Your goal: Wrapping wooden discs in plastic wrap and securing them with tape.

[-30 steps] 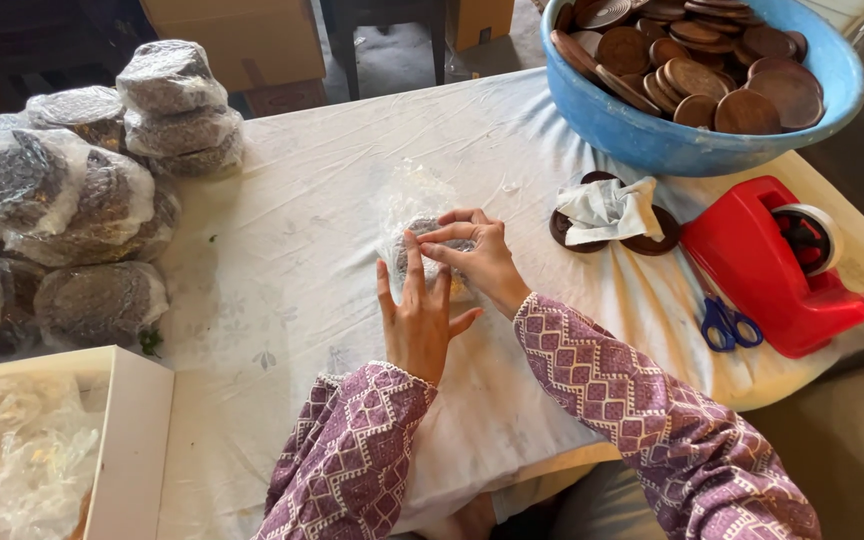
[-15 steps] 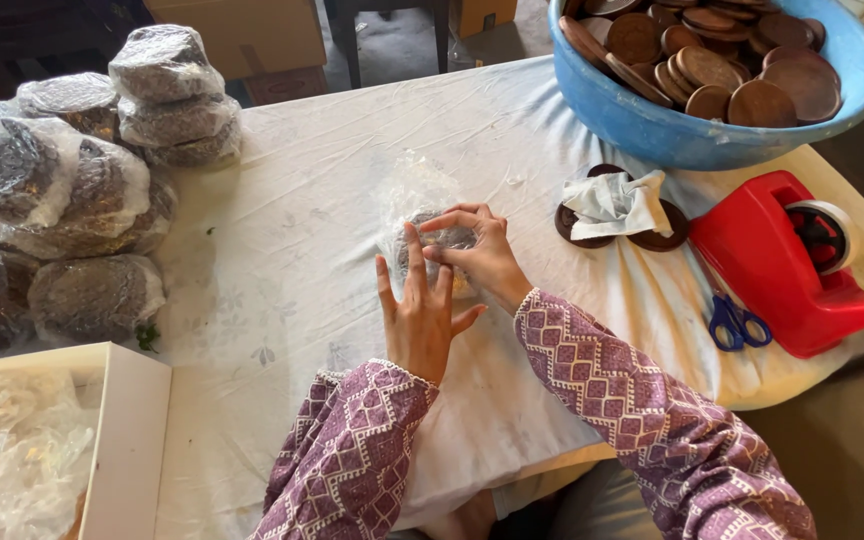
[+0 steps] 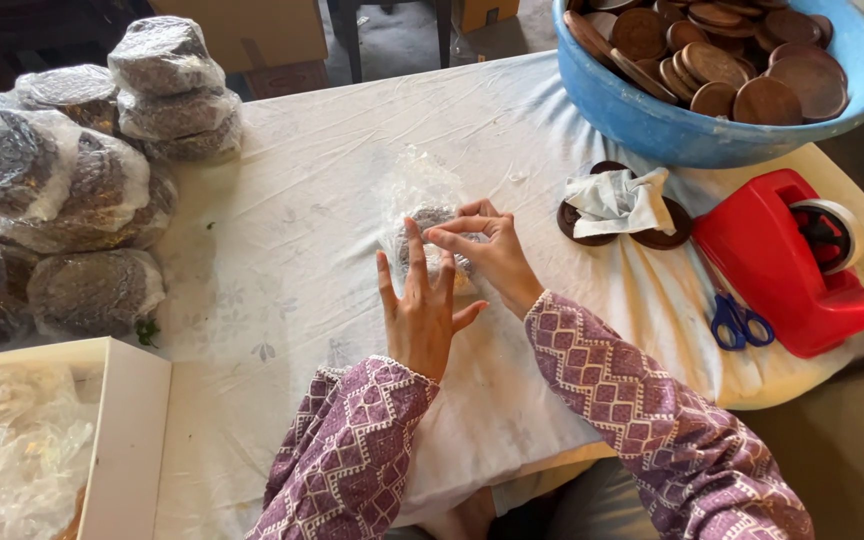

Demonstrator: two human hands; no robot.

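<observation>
A small bundle wrapped in clear bubble wrap [image 3: 422, 215] lies on the white cloth of the table [image 3: 312, 200], loose plastic sticking up behind it. My left hand [image 3: 420, 305] presses flat on its near side, fingers spread and pointing away from me. My right hand [image 3: 487, 252] pinches the wrap at the bundle's right edge with thumb and fingers. Both arms wear purple patterned sleeves.
A blue basin [image 3: 692, 125] of brown round discs stands far right. Near it lie two dark discs under a crumpled white cloth [image 3: 617, 200], a red tape dispenser [image 3: 792, 265] and blue scissors [image 3: 742, 325]. Wrapped bundles [image 3: 82, 170] pile up left; a white box [image 3: 102, 440] holds plastic.
My right hand's fingers have shifted slightly along the wrap on the bundle. My left hand stays pressed in place. The view has drifted a little.
</observation>
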